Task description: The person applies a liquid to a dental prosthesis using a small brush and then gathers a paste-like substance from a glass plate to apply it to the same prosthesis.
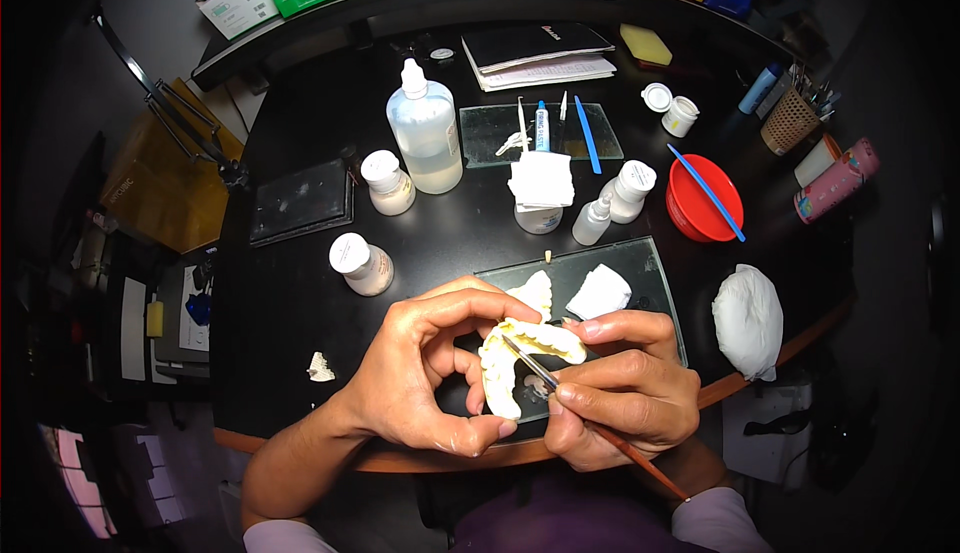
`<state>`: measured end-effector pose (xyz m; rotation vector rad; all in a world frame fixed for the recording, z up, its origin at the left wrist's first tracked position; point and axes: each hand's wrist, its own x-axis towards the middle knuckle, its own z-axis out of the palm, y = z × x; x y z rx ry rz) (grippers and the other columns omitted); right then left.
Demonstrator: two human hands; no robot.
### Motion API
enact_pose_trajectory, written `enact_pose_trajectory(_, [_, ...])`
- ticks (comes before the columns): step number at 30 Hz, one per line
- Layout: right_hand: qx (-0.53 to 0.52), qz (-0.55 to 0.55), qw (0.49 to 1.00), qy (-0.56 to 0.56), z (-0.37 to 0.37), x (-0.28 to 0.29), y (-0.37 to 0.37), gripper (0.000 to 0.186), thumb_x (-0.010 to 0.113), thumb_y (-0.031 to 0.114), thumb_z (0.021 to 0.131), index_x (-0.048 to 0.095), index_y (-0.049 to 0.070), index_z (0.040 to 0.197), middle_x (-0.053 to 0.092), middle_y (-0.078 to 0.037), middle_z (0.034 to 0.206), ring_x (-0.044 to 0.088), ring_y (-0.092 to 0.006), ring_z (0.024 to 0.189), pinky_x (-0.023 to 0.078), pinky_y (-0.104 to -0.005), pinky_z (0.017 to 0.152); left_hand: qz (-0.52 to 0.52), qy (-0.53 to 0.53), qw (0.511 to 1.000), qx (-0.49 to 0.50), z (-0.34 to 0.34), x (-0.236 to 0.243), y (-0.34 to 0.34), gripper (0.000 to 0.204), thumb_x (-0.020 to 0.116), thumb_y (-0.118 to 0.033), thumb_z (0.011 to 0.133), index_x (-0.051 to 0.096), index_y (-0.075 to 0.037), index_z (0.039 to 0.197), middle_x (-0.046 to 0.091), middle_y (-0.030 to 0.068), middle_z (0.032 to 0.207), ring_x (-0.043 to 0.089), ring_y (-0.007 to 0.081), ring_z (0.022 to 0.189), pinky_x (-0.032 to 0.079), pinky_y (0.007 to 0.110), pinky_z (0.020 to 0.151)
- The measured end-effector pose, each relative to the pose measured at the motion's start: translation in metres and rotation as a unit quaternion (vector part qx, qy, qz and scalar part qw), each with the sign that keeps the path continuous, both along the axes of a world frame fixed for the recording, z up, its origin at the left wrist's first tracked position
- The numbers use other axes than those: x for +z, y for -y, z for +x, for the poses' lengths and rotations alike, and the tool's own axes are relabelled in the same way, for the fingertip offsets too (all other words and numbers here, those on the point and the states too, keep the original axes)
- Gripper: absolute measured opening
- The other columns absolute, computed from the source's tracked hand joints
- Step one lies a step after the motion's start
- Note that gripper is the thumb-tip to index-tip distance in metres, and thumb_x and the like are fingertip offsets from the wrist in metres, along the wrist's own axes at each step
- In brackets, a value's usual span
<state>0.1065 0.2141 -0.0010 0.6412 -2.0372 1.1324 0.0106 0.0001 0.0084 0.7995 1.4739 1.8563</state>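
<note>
Left hand (415, 358): thumb and finger pinching cream dental arch (498, 377), lower centre | right hand (640, 393): pen-grip on brown-handled brush (640, 460), tip at arch's inner curve

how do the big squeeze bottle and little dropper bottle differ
The squeeze bottle is much taller and wider than the dropper bottle. The squeeze bottle shows a liquid line; the dropper bottle's level is unclear. The squeeze bottle stands farther left than the dropper bottle. Both stand upright and narrow to a tip.
</note>
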Motion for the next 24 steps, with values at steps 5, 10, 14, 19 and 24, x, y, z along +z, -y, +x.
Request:
enact_pose_trajectory(5, [0.0,0.019,1.0,0.015,0.001,0.0013,-0.0016,0.026,0.082,0.002,0.075,0.075,0.011,0.099,0.075,-0.002,0.089,0.064,-0.0276,0.109,0.066,-0.0418,0.089,0.002,0.005,1.0,-0.002,-0.0004,-0.0016,0.0004,0.078,0.087,-0.001,0.061,0.058,0.017,0.131,0.056,0.0187,0.126,0.063,0.0237,0.118,0.057,0.034,0.103])
enact_pose_trajectory(10, [0.001,0.019,1.0,0.018,0.0007,0.0018,-0.0007,0.025,0.083,0.003,0.076,0.076,0.011,0.099,0.075,-0.003,0.09,0.064,-0.0277,0.108,0.066,-0.0418,0.089,0.002,0.002,1.0,0.002,0.0,-0.0019,0.0006,0.078,0.087,-0.002,0.061,0.058,0.017,0.131,0.055,0.0186,0.127,0.064,0.0236,0.118,0.058,0.033,0.102])
enact_pose_trajectory(14, [-0.004,0.017,1.0,0.012,0.001,0.0014,-0.0004,0.025,0.083,0.003,0.076,0.076,0.011,0.099,0.075,-0.003,0.089,0.064,-0.0277,0.108,0.065,-0.0418,0.09,-0.006,0.003,1.0,-0.001,-0.0004,0.0003,0.0001,0.078,0.087,-0.001,0.061,0.058,0.017,0.131,0.055,0.0182,0.126,0.064,0.0234,0.118,0.058,0.033,0.102])
enact_pose_trajectory(19, [0.004,0.022,1.0,0.017,0.0005,0.0016,-0.0009,0.026,0.083,0.003,0.075,0.076,0.011,0.099,0.075,-0.003,0.089,0.064,-0.0276,0.108,0.066,-0.0415,0.089,-0.001,0.004,1.0,0.0,-0.0005,-0.0002,0.0006,0.077,0.087,-0.001,0.062,0.058,0.017,0.131,0.055,0.0178,0.126,0.064,0.0229,0.117,0.058,0.032,0.101])
enact_pose_trajectory(24, [0.002,0.001,1.0,-0.002,-0.0002,-0.0001,0.0008,0.03,0.085,-0.001,0.073,0.077,0.009,0.1,0.075,-0.002,0.093,0.067,-0.0293,0.105,0.06,-0.0347,0.076,0.0,0.002,1.0,-0.001,0.0002,-0.0001,0.0004,0.077,0.087,0.0,0.062,0.058,0.017,0.131,0.056,0.0181,0.127,0.064,0.0229,0.117,0.059,0.032,0.1])
